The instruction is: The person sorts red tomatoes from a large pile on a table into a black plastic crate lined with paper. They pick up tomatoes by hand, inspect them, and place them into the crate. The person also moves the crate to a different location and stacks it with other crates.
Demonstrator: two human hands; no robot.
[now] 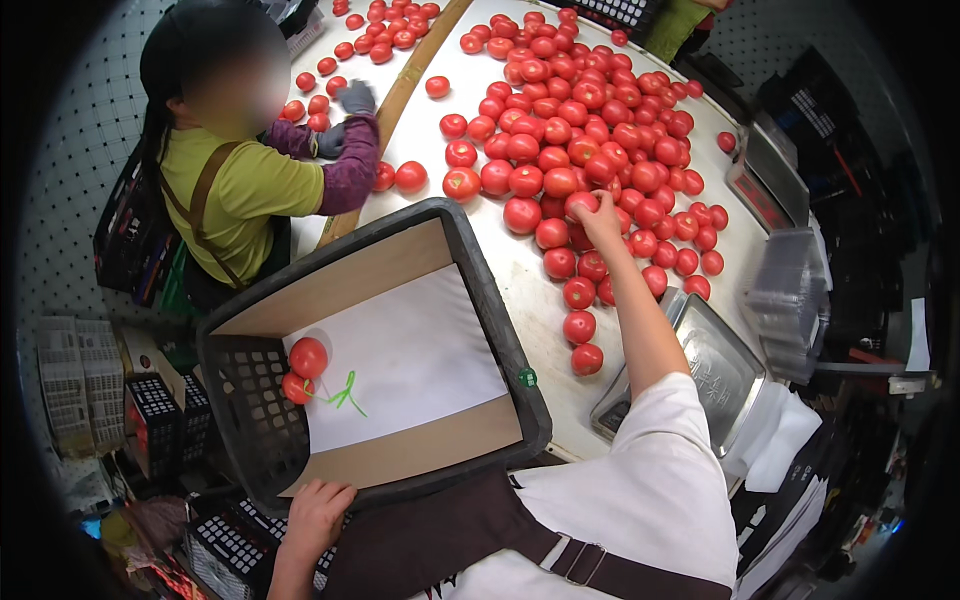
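My right hand point(602, 222) reaches into a big heap of red tomatoes point(625, 130) on a white table. Its fingers close around one tomato point(580, 205) near the heap's front. At the lower left, my left hand point(322, 508) has its fingers curled over the near edge of a dark grey plastic crate point(500, 330). Cardboard lines the crate, with a white sheet point(400, 350) over its bottom. Two tomatoes point(308, 357) lie against its left side, beside some bright green string-like strands point(345, 393).
A wooden bar point(415, 75) divides the table; beyond it, a co-worker point(240, 190) in grey gloves handles more tomatoes. Right of my arm lie a metal-topped scale point(720, 370) and stacked clear plastic trays point(790, 290). Another scale point(770, 180) stands farther back. Black crates point(225, 550) sit below left.
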